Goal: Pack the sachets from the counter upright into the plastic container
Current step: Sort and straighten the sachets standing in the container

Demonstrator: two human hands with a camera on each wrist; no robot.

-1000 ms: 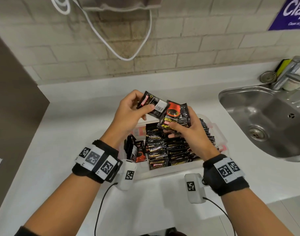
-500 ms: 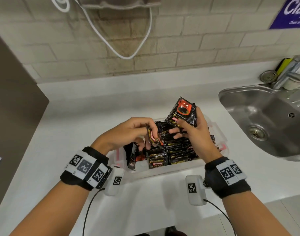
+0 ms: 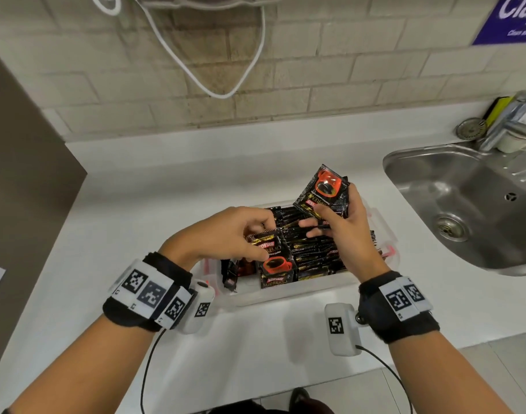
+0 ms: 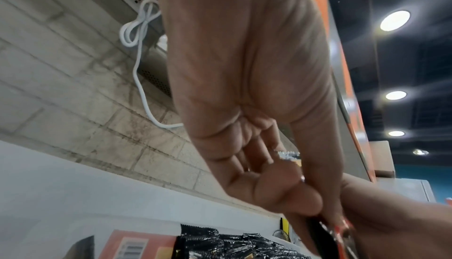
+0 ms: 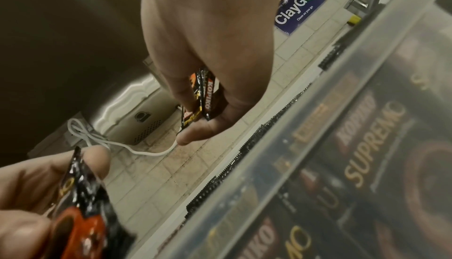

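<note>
Kopiko Supremo coffee sachet (image 3: pixel 275 254): pinched in left hand (image 3: pixel 223 234), thumb on its face, fingers behind; cup print down, lower edge at the front row of the plastic container (image 3: pixel 285 297). Judged partly seated, not released. Same sachet shows at lower left in the right wrist view (image 5: pixel 80 215).

Right hand (image 3: pixel 345 231): fingers and thumb curled round a small stack of sachets (image 3: pixel 323 192), held clear above the container's 1 o'clock corner. Wrist view shows at least two packets edge-on (image 5: pixel 203 97); exact count unclear.

Container: most of it filled with sachets standing on edge in rows; a gap at its 9 o'clock end, with one or two packets (image 3: pixel 230 271) leaning there.

Step in hand: inserting one sachet upright into the near row.

Next move calls for: push it down level with neighbours, let go, take another from the right-hand stack. Loose left end probably needs support or packets may tip.

Surround: white counter (image 3: pixel 136 204); steel sink (image 3: pixel 479 204) at 3 o'clock; white cable (image 3: pixel 226 94) on the brick wall at 12 o'clock.
</note>
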